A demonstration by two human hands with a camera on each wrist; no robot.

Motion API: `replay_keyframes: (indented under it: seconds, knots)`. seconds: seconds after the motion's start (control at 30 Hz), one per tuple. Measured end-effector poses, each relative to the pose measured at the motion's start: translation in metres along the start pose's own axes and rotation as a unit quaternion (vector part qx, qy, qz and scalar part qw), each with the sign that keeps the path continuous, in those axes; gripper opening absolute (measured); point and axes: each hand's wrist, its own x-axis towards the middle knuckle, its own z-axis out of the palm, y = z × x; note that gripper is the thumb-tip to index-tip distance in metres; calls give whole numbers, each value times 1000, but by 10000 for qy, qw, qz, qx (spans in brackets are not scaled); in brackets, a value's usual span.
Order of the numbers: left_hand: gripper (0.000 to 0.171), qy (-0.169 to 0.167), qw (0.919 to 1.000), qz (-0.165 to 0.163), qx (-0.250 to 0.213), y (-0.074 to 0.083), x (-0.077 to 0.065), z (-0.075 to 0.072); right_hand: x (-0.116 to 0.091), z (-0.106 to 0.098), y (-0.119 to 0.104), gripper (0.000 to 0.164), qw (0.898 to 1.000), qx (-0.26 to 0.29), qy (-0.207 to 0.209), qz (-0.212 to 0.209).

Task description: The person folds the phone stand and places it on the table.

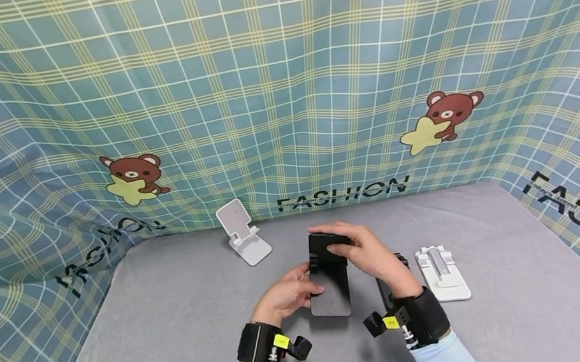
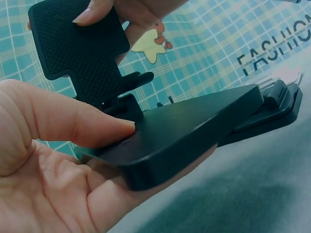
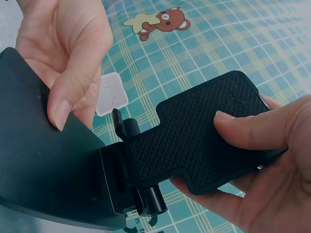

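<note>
Between both hands is a black folding phone stand point(image 1: 332, 287), its textured back plate point(image 3: 204, 131) raised on a hinge from the smooth base point(image 2: 194, 126). My left hand point(image 1: 285, 294) grips the base at its left side, thumb on top and fingers beneath. With thumb and fingers my right hand point(image 1: 363, 252) pinches the upper part of the back plate. In the head view the stand is held above the grey table, with a shadow under it. A second black stand point(image 2: 272, 116), folded flat, lies on the table, partly hidden by my right forearm in the head view.
A white phone stand point(image 1: 243, 233) stands unfolded at the back of the grey table point(image 1: 176, 330). Another white stand point(image 1: 443, 274) lies folded to the right of my right wrist. A checked cloth point(image 1: 272, 80) with bears hangs behind the table.
</note>
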Motion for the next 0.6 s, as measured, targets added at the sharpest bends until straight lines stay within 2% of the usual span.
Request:
replay_keyframes:
  seconds: [0.33,0.6]
  knots:
    - [62,14,9995,313,9,3,-1,1,0,0,-3,44,9996,208,-73,-200]
    - [57,106,9994,327,65,11,-4,4,0,-1,-7,44,9988,317,-178,-322]
